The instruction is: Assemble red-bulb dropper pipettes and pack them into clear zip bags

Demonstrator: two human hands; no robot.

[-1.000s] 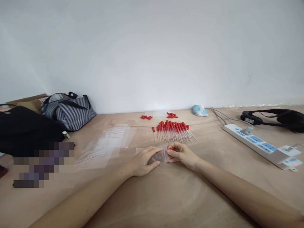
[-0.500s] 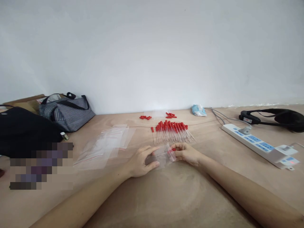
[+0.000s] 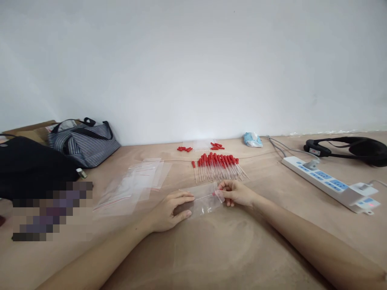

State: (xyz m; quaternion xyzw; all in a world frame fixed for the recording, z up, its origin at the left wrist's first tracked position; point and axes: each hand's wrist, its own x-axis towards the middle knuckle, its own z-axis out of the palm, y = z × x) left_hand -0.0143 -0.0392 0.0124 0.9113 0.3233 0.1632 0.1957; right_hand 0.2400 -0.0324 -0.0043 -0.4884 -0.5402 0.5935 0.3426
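Lying between the two hands, a flat, clear plastic bag (image 3: 203, 210) sits low over the brown wooden tabletop (image 3: 199, 253), just in front of the wearer. From my remote seat I see the left hand (image 3: 172, 209) with thumb and fingers spread wide, fingertips on the bag's left end. The right hand (image 3: 237, 194) is narrow, pinching the bag's right end; whether it also grips what is inside, I cannot tell.

Inside lies a slim, pale dropper with a red bulb (image 3: 204, 197), its long axis running left to right, the right end slightly farther away. The bulb end is nearer the right hand, the thin tip nearer the left. Through the creased, glossy film I make out the stem as a faint white line.

Beyond, to the left, overlap clear zip bags with red strips (image 3: 119, 199); straight ahead stands out a row of red-bulbed droppers (image 3: 218, 163), bulbs pointing away; farther back lie loose red bulbs (image 3: 185, 149).
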